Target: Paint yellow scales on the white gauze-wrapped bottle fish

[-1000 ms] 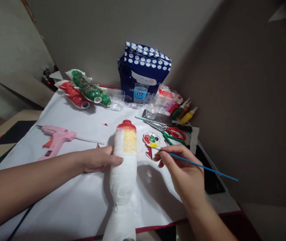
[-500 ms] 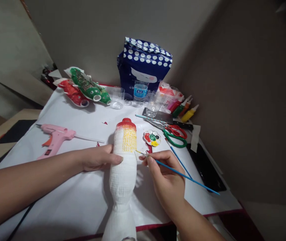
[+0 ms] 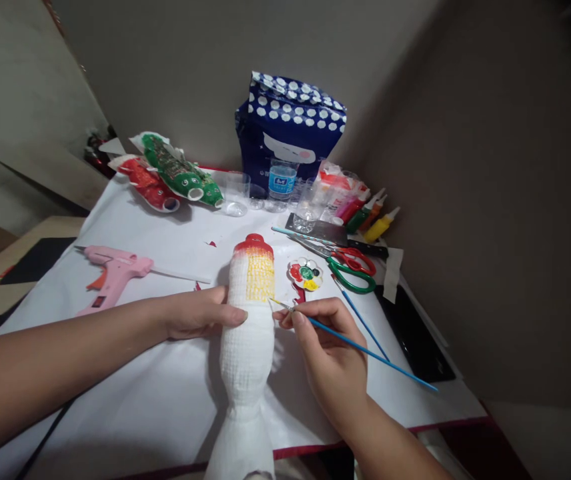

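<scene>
A white cloth-covered bottle shape (image 3: 248, 353) stretches toward me, with a red neck and a yellow-painted patch below it. My left hand (image 3: 203, 313) grips its left side, thumb on top and the other fingers hidden beneath. A thin blue paintbrush (image 3: 365, 349) is pinched in my right hand (image 3: 333, 353), its yellow tip at the lower right edge of the yellow patch. Just beyond my right hand lies a flower-shaped palette (image 3: 305, 273) with red, green, yellow and dark paint.
Left lies a pink glue gun (image 3: 120, 270); behind it are red and green fish figures (image 3: 173, 173). Plastic cups (image 3: 236, 197) stand before a blue bag (image 3: 290, 133). At right are scissors (image 3: 350, 275), a knife (image 3: 368, 249), paint bottles (image 3: 378, 228), another brush (image 3: 360, 317) and a black phone-like slab (image 3: 415, 337).
The brush tip has shifted very slightly up and left along the yellow patch's lower edge. Both hands keep their holds, and the view has moved slightly.
</scene>
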{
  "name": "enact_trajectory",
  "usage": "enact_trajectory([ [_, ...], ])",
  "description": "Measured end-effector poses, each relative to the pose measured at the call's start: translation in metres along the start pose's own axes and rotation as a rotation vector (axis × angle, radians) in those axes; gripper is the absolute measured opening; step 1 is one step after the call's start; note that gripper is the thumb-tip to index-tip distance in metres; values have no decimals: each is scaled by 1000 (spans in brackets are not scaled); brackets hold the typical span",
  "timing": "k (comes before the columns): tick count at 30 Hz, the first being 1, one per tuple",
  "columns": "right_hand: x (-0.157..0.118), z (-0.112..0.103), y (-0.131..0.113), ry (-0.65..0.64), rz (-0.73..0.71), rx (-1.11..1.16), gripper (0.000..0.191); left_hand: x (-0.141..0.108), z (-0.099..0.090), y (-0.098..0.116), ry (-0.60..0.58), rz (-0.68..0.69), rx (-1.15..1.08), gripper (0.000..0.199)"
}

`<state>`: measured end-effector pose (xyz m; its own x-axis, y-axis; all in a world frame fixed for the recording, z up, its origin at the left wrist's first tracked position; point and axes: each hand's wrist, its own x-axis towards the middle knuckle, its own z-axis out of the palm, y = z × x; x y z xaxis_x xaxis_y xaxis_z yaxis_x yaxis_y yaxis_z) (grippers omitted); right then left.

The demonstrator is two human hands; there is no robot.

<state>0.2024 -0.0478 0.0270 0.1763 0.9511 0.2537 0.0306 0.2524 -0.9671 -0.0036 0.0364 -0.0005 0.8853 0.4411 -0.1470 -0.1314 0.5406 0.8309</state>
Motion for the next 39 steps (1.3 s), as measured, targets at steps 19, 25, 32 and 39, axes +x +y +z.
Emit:
enact_trajectory([
  [19,0,-2,-1,-26,12,-77,5,0,1,1,-18,12,-25,56],
  [25,-1,-2,0,-36,21,-75,5,0,2,3,-29,2,-16,55],
  [32,-1,-4,2,-35,-9,-67,5,-2,7,6,-9,-2,-13,54],
  [39,-1,-4,3,-10,-29,-61,7,-1,3,4,9,-3,-7,59],
])
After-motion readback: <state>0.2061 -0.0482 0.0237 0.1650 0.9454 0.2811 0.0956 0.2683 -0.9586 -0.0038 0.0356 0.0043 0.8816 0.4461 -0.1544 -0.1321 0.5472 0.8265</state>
